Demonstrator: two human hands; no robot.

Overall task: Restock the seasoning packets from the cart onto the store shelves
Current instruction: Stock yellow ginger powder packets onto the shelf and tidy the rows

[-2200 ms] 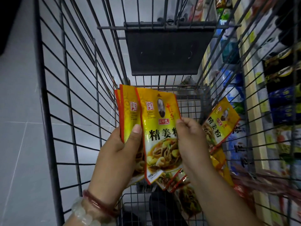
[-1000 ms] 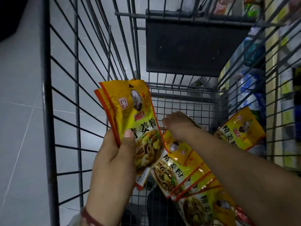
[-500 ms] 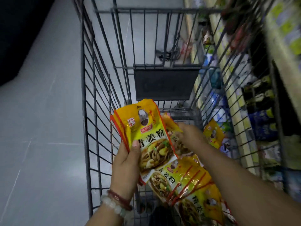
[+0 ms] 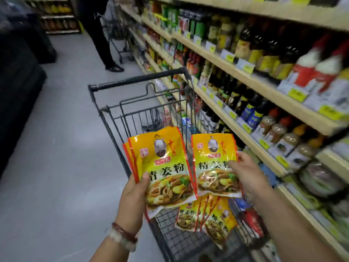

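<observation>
My left hand point(image 4: 135, 197) grips a fanned stack of yellow seasoning packets point(image 4: 162, 165), thumb on the front one, above the wire cart point(image 4: 117, 112). My right hand point(image 4: 247, 173) holds another yellow seasoning packet point(image 4: 213, 163) upright by its right edge, just beside the stack. More of the same packets point(image 4: 204, 216) lie lower down inside the cart. The store shelves point(image 4: 251, 78) run along the right, close to the cart.
The shelves carry dark sauce bottles point(image 4: 243, 103), spice jars point(image 4: 277, 129) and yellow price tags. A person in dark clothes point(image 4: 98, 31) stands with another cart far up the aisle. Grey floor point(image 4: 56, 167) lies to the left, beside a dark fixture point(image 4: 17, 87).
My right hand has come up out of the cart with one packet and now holds it beside the left hand's stack. My view has lifted from the cart basket to the aisle.
</observation>
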